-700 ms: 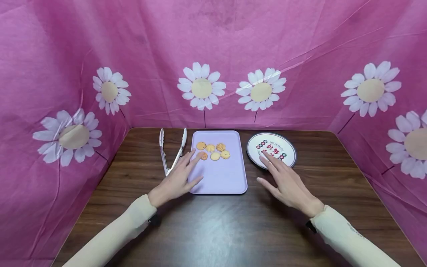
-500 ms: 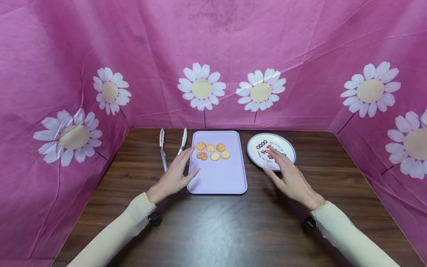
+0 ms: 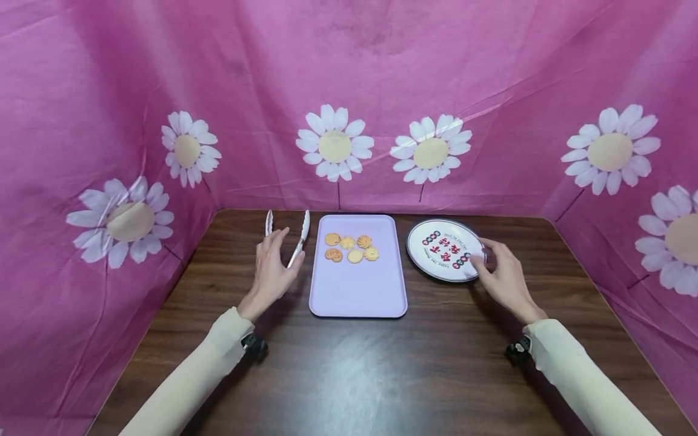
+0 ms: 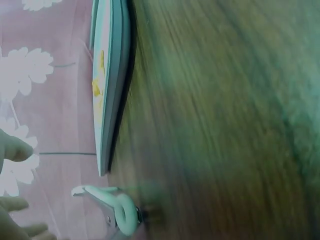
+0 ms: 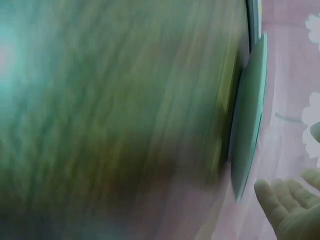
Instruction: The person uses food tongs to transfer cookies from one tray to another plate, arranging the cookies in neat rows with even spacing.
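My left hand [image 3: 268,272] hovers over the metal tongs [image 3: 305,229], its fingers relaxed and apart. It hides the tongs' lower part in the head view. The left wrist view shows the tongs' [image 4: 125,214] end below that hand's spread fingers [image 4: 15,204]. At the right rim of a round white plate [image 3: 424,259] with red lettering is my right hand [image 3: 508,280]. Its thumb overlaps the plate in the head view. From the right wrist, the fingers [image 5: 272,202] look loosely extended just off the edge of the plate [image 5: 250,112].
Between the hands lies a lilac tray [image 3: 357,297] bearing several cookies [image 3: 355,257] near its far half. All stand on a dark wooden table [image 3: 354,375]. A pink cloth [image 3: 382,66] with white flowers hangs along the back and both sides.
My left hand has moved left, from the tray's edge to over the tongs. My right hand has moved right, from over the plate's front to its right rim.
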The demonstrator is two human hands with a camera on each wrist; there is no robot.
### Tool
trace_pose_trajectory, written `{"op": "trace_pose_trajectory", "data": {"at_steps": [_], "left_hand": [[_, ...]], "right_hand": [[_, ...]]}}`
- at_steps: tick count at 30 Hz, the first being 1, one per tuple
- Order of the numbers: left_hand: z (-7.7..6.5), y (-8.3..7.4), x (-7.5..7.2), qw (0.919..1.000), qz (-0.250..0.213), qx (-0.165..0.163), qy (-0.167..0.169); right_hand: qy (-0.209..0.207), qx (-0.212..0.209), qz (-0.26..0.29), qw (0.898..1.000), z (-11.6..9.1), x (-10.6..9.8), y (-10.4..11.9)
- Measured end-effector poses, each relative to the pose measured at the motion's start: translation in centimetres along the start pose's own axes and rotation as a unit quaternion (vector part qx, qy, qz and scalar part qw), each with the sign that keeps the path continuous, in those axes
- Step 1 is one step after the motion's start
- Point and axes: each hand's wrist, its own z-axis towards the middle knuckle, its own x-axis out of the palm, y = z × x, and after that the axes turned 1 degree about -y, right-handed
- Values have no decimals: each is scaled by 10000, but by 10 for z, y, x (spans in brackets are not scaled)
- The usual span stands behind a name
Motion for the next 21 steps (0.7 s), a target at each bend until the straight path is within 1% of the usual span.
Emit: {"op": "trace_pose_trajectory", "data": {"at_steps": [2, 4, 8, 10, 12, 14, 18, 21], "left_hand": [[3, 3, 0, 9991, 152, -386, 120], [7, 8, 1, 9963, 308, -744, 285], [12, 18, 1, 9864, 608, -1374, 674], [13, 23, 2, 9808, 704, -1603, 860], [14, 28, 2, 9765, 807, -1716, 1028], [16, 30, 2, 9741, 862, -1776, 1099], [18, 32, 4, 9732, 937, -1780, 1116], [21, 33, 6, 9729, 948, -1780, 1130]], "right_hand": [[-64, 341, 45, 9994, 1, -4, -5], [-65, 702, -6, 9975, 2, -7, -9], [236, 1474, -126, 9887, 5, -8, -14], [375, 1832, -169, 9822, 6, -6, -17], [442, 2117, -141, 9762, 8, -4, -20], [474, 2343, -129, 9709, 10, -1, -23], [596, 2710, 53, 9607, 14, 3, -29], [667, 2989, 414, 9511, 15, 6, -30]]}}
